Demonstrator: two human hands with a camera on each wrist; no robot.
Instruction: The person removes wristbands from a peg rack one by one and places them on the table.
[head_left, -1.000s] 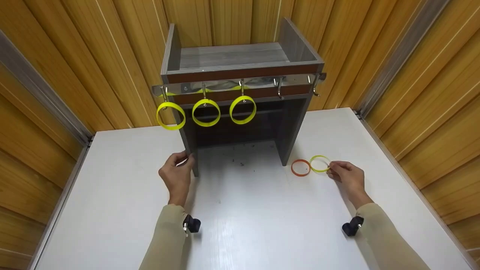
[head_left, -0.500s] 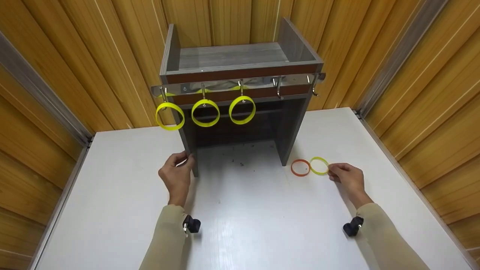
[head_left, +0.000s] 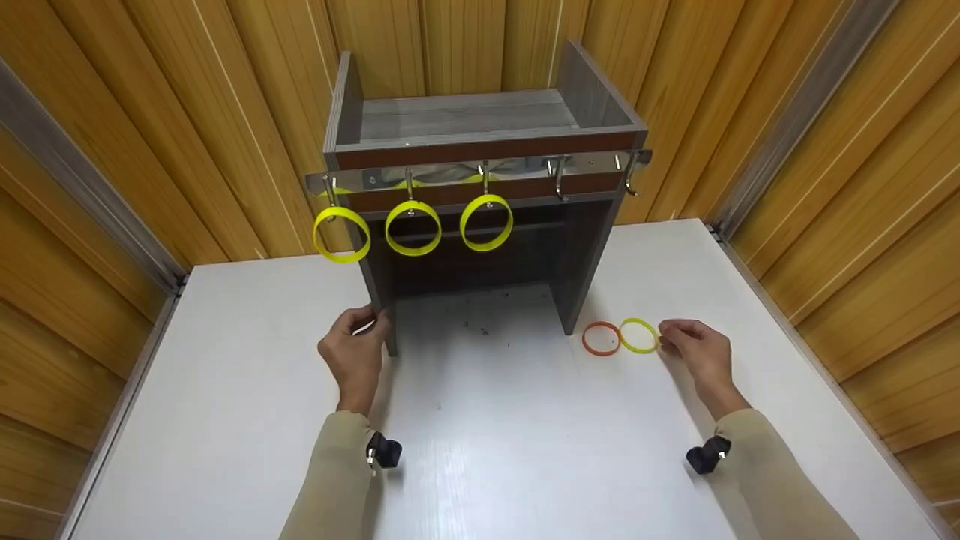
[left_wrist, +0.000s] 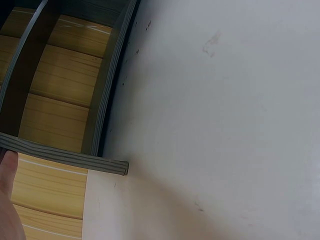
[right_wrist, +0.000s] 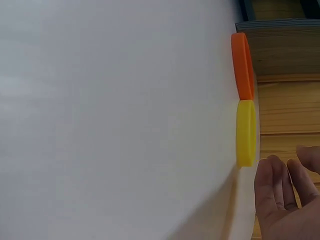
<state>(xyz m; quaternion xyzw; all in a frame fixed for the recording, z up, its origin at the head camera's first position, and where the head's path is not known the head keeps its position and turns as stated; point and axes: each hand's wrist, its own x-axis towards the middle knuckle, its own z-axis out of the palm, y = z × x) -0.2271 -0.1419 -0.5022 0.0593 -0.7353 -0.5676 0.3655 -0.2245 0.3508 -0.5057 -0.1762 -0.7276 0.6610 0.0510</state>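
Observation:
A yellow ring (head_left: 638, 351) lies on the white table, with an orange-red ring (head_left: 601, 354) at its left; they touch or nearly touch. Just right of the yellow ring is my right hand (head_left: 699, 356). In the right wrist view its fingertips (right_wrist: 265, 167) stay apart from the yellow ring, and the thumb stands off from the fingers. My left hand (head_left: 354, 356) rests against the outer side of the grey shelf unit (head_left: 381, 315), near its front edge; its fingertips are partly hidden. Three yellow rings (head_left: 487, 249) hang from the left hooks of a metal hook rail (head_left: 517, 166).
Two hooks (head_left: 559, 180) at the rail's right end carry no ring. The shelf unit stands at the back of the table (head_left: 480, 457), and wood-slat walls (head_left: 862, 187) enclose it behind and at both sides. Dark specks lie under the unit.
My right hand has let go of the yellow ring. That ring has settled flat beside the orange-red one. My left hand stays where it was.

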